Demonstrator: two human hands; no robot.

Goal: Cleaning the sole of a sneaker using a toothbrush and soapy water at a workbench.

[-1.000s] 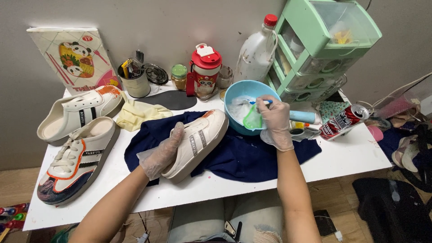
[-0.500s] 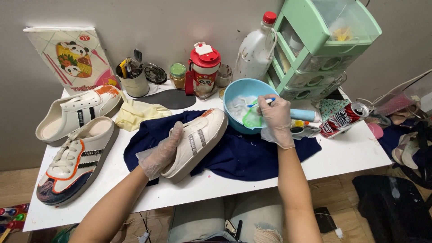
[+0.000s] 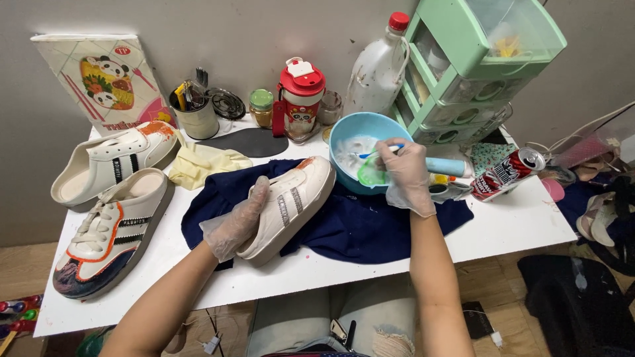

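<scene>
Nothing shifted, left hand (image 3: 237,223) gripping cream shoe (image 3: 291,203), fingers inside hidden, right hand (image 3: 405,173) pinching brush (image 3: 374,173) over bowl (image 3: 350,132)

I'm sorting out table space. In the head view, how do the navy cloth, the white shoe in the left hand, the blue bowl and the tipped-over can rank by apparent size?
1. Navy cloth, spread widest.
2. White shoe, gripped by the gloved left hand.
3. Blue bowl, where the right hand dips a brush.
4. Can, smallest.
</scene>
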